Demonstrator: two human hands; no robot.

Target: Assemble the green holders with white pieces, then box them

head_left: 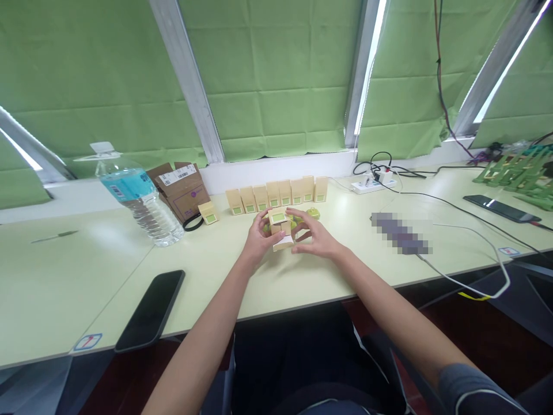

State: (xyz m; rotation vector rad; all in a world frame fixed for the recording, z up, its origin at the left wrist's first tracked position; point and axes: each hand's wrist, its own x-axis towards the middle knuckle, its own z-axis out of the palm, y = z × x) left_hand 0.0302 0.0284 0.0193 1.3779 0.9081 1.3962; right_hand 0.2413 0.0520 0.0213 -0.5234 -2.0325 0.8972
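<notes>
A small tan cardboard box [281, 229] with a green window is held up over the table, its lower flap hanging open toward me. My left hand [256, 237] grips it from the left, the thumb across the front. Curved around the right side is my right hand [318, 237], with its fingertips at the top edge and beside the flap. Behind the box and fingers lie yellow-green items [313, 214], partly hidden. Farther back stands a row of similar small boxes [273, 195], and another small box [209, 212] sits apart to the left.
A large water bottle [142, 202] and an opened brown carton [184, 193] stand at the left. A black phone [151, 310] lies near the front edge. Rightward are a power strip [374, 183], cables, a second phone [500, 208] and a green rack [525, 176].
</notes>
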